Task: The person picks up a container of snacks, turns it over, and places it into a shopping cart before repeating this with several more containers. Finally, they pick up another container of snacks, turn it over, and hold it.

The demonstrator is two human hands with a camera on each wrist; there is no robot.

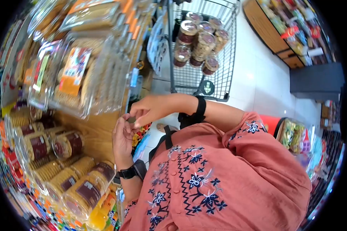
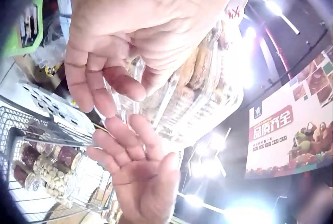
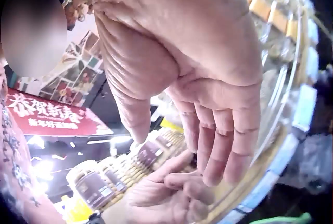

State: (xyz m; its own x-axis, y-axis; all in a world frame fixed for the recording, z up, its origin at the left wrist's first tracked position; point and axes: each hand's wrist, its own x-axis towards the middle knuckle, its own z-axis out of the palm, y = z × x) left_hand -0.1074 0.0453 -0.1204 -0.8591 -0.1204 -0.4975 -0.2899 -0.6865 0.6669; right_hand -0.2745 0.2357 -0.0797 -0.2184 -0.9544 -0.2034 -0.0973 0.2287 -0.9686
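My left hand [image 1: 123, 136], a black band at its wrist, is raised beside a wooden display shelf [image 1: 100, 133]. Right in front of it, my right hand [image 1: 148, 109] reaches across from the other side. The fingertips of both hands come close together. In the left wrist view the left hand [image 2: 140, 31] has loosely bent fingers, and the right hand [image 2: 138, 180] shows its palm. Seen from the right wrist, the right fingers [image 3: 223, 135] hang nearly straight over the left hand [image 3: 166, 195]. Neither hand shows anything held. Clear plastic biscuit packs [image 1: 71, 73] sit nearest them on the shelf.
Cylindrical biscuit jars with brown labels [image 1: 86, 192] lie and stand at the lower left. A wire shopping cart [image 1: 232, 57] ahead carries several round-lidded jars [image 1: 204, 44]. Right of it, past pale floor tiles [image 1: 254, 73], are a wood-sided display [image 1: 260, 21] and a dark grey block [image 1: 316, 82].
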